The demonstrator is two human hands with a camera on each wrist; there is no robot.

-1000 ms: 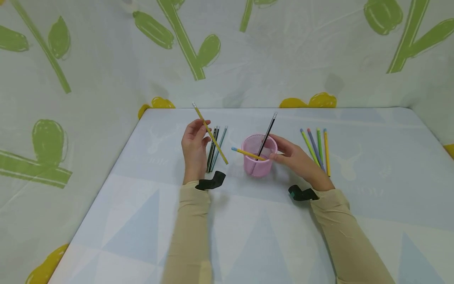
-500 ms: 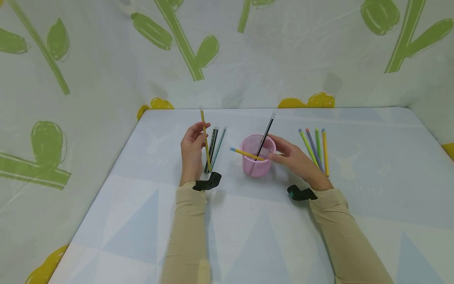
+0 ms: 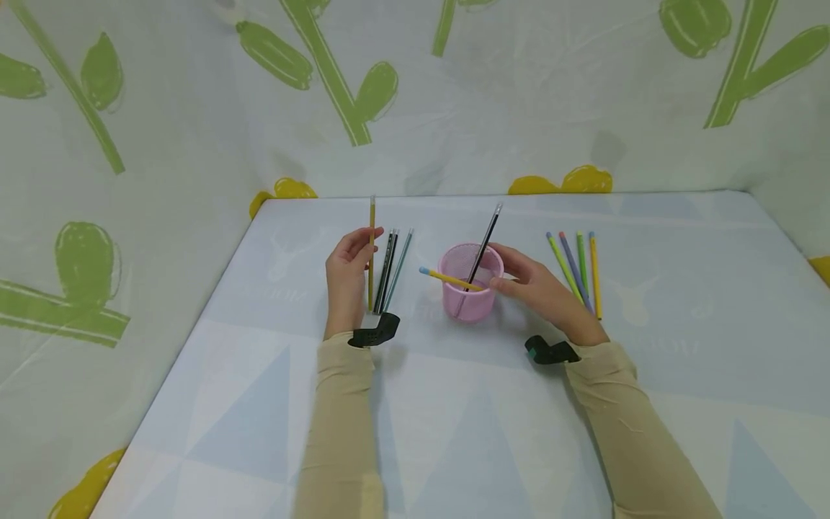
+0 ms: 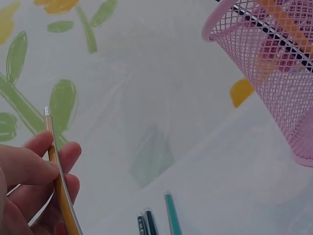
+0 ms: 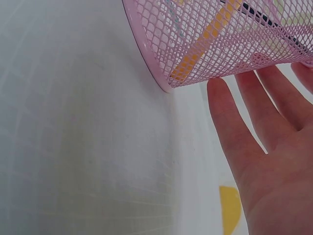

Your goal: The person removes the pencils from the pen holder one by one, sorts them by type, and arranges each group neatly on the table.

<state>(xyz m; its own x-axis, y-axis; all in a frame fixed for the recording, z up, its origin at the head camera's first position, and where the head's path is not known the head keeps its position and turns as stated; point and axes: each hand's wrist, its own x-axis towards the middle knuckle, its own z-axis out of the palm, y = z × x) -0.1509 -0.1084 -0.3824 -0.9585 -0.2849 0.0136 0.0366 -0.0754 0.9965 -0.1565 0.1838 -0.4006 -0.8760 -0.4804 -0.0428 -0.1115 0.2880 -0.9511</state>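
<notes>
My left hand (image 3: 346, 270) pinches a yellow pencil (image 3: 372, 259) between thumb and fingers. The pencil stands nearly upright, its silver-capped end up; the left wrist view also shows this pencil (image 4: 61, 188). Just right of it, several dark and teal pencils (image 3: 389, 270) lie side by side on the table. A pink mesh pencil cup (image 3: 468, 306) stands at the centre, and my right hand (image 3: 541, 288) holds its right side, thumb in front and fingers behind. Inside the cup lean a black pencil (image 3: 486, 241) and a yellow pencil with a blue end (image 3: 447, 278).
To the right of the cup, several coloured pencils (image 3: 583, 270) lie on the table, partly behind the right hand. The table (image 3: 493, 432) has a pale cloth with blue triangles. Walls with a green plant print (image 3: 454, 130) rise behind and at the sides.
The yellow pencil in my left hand has turned from a slant to nearly upright, and that hand has shifted slightly left. My right hand stays at the cup.
</notes>
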